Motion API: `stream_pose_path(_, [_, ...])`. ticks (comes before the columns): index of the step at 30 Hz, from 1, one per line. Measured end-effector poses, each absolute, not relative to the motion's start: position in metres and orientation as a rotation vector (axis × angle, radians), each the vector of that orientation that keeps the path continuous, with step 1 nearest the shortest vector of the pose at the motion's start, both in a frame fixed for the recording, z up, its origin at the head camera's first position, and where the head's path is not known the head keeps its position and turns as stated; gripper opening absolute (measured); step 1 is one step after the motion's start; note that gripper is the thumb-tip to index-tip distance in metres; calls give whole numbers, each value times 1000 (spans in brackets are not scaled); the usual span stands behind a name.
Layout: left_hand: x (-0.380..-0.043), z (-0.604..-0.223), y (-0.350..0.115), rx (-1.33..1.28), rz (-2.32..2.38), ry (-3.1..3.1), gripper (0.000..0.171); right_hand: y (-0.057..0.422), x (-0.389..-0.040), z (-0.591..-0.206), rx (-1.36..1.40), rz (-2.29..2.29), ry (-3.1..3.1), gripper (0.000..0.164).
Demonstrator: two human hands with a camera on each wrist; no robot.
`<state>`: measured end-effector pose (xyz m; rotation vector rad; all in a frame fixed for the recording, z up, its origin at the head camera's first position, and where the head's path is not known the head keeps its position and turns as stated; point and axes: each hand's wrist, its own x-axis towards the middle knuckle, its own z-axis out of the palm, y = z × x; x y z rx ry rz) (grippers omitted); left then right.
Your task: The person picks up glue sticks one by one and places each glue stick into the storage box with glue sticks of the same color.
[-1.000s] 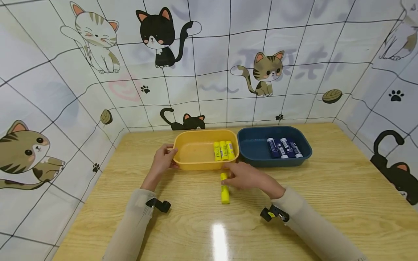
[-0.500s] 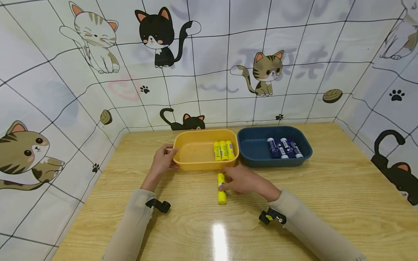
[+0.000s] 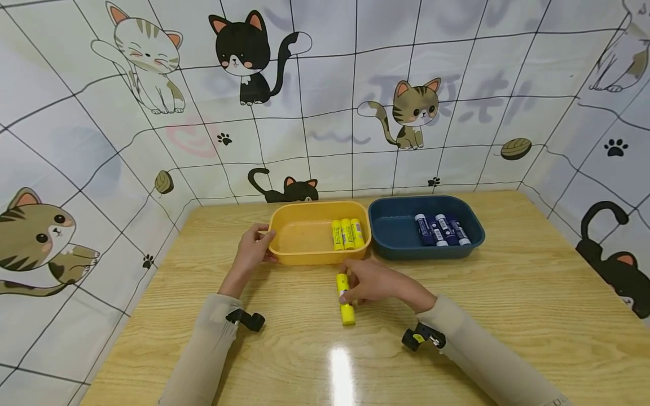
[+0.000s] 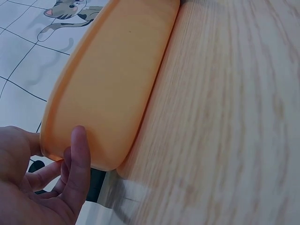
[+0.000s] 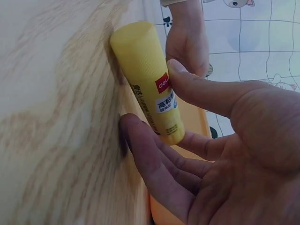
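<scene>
My right hand [image 3: 376,280] pinches a yellow glue stick [image 3: 347,313] between thumb and fingers, just in front of the yellow bin [image 3: 315,259]. In the right wrist view the glue stick [image 5: 145,61] slants close to the wooden surface, its red and white label showing and the thumb on its side. At the bin's left end, my left hand [image 3: 253,246] grips the rim. The left wrist view has one finger of that hand [image 4: 51,187] against the bin's end wall [image 4: 108,84]. Several yellow glue sticks [image 3: 347,234] lie side by side in the bin's right part.
A dark blue bin [image 3: 429,254] stands right beside the yellow one, with several blue glue sticks [image 3: 443,231] in its right half. Both bins are near the back of the wooden table [image 3: 284,349]. A cat-printed cloth [image 3: 335,129] rises behind and at both sides.
The right hand has shifted slightly left with the glue stick, whose near end has swung a little toward me. The left hand and both bins have stayed put.
</scene>
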<state>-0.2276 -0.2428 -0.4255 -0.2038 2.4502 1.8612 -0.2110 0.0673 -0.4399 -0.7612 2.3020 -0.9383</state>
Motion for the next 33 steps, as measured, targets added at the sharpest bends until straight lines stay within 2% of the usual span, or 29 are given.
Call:
stream_pose_path(14, [-245, -458, -255, -204, 1878, 2501, 44, 66, -210, -435, -799, -1084, 2183, 49])
stream_pose_path(24, [-245, -459, -253, -194, 1890, 2521, 42, 69, -210, -431, -823, -1112, 2168, 52])
stream_pose_path(33, [-244, -456, -254, -200, 1884, 2478, 46, 72, -210, -421, -864, -1135, 2172, 53])
